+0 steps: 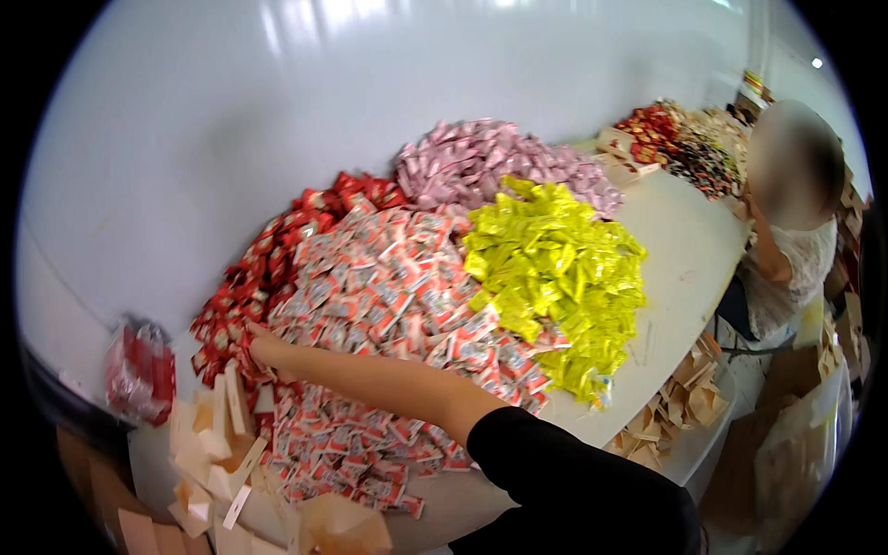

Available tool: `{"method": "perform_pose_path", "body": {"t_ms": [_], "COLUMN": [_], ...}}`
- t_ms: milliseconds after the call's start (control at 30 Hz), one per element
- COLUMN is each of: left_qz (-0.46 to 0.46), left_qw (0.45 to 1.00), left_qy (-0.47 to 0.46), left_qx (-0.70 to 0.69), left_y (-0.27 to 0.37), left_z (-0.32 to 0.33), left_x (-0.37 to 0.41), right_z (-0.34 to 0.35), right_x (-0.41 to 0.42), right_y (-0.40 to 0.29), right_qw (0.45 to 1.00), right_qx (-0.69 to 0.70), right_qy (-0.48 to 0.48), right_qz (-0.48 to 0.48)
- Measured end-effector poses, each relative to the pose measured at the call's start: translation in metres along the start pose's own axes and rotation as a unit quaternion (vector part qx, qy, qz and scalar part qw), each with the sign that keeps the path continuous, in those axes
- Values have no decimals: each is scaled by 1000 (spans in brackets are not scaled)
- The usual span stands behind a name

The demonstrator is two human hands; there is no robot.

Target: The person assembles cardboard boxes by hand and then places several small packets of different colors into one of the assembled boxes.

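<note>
My right hand point(262, 350) reaches across from the lower right, bare below a black sleeve. It is at the near edge of a heap of red wrapped packets point(239, 295); its fingers are partly hidden among them, so a grip cannot be made out. Under and beside the forearm spreads a large heap of red-and-white printed sachets point(374, 277). Yellow packets point(562, 257) are piled to its right, and pink packets point(485, 163) behind. My left hand is out of view. An open paper box point(343, 527) stands at the bottom edge.
Folded paper boxes point(215, 444) gather at the lower left, near a plastic-wrapped red bundle point(140, 371). A wall borders the table point(683, 236). At right sits another person point(791, 257) by more packet heaps. A tub of paper boxes point(676, 409) stands below the table edge.
</note>
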State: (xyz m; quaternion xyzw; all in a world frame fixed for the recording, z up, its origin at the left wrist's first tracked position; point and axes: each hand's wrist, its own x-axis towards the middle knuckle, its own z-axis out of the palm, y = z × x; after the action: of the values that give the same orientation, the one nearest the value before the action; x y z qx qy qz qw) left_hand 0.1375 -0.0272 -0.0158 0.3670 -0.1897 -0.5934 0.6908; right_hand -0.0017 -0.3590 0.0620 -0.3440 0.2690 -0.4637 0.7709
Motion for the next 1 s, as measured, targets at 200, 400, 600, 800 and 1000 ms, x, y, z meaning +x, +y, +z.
{"method": "perform_pose_path", "body": {"t_ms": [200,400,600,800,1000], "left_qz": [38,12,124,-30,27], "left_qw": [999,997,960,999,999], "left_qy": [28,-24,-47,-3,-14], "left_qx": [-12,-77,247,-19,27], "left_y": [16,9,-14,-10,-11], "left_z": [-15,17,4,44,101], "left_x": [-7,-21,-15,-24,-34], "right_z": [-46,-114,-174,-255,-260], "right_x": [-130,-268,-329,-276,-226], "right_y": [-81,-134,-152,-233,-231], "right_qw": [965,961,934,650,351], "right_qx": [261,247,221,-672,-896], "right_qy": [16,93,246,304,269], "right_qz": [-22,-85,-137,-183,35]}}
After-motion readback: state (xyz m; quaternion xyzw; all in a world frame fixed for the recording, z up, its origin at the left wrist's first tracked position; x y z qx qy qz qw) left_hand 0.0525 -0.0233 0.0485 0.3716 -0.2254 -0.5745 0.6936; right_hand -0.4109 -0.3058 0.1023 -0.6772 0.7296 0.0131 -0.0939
